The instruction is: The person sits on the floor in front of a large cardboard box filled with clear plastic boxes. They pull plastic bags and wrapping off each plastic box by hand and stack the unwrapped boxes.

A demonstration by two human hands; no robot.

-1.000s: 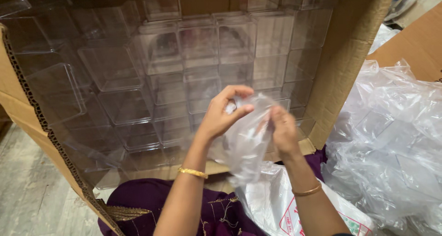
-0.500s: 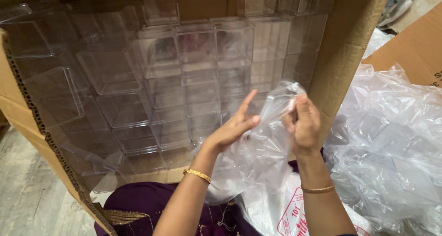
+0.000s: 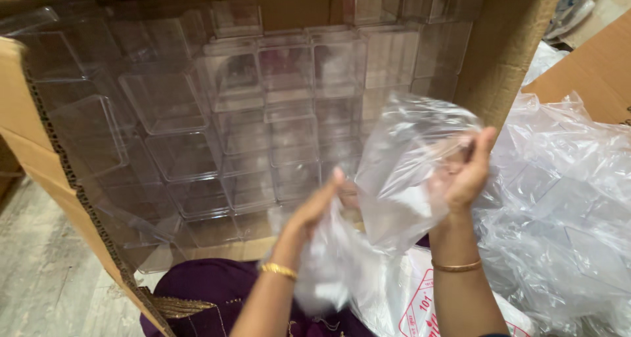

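My purple lap (image 3: 217, 297) is at the bottom, closest to me, with a white printed bag (image 3: 427, 304) lying on it between my arms.

Just above that is my left hand (image 3: 319, 209). It is low and a bit blurry. Its fingers (image 3: 338, 179) are curled and seem to pinch the lower part of the clear plastic bag (image 3: 404, 172). I cannot see the grip well, because the plastic covers some of it.

My right hand (image 3: 463, 172) is higher and over to the right. Its fingers (image 3: 483, 146) stand up, and the thumb side is tucked behind the film, so it grips the upper edge of the bag. The bag hangs between my two hands. It goes on a slant, from low on the left up to high on the right. Most of it puffs out to the left of my right hand and above my left hand (it looks full of air). Both hands touch it, and the right hand has the top of it.

To my right is a big heap of crumpled clear plastic (image 3: 565, 212), just beside my right wrist.

Behind my hands stands a large cardboard box (image 3: 499, 54), open toward me. Inside it are many clear plastic boxes (image 3: 230, 107) stacked in rows. The bag is in front of them and does not seem to touch them.

On the far left, low down, I can see a bit of floor (image 3: 39, 278).
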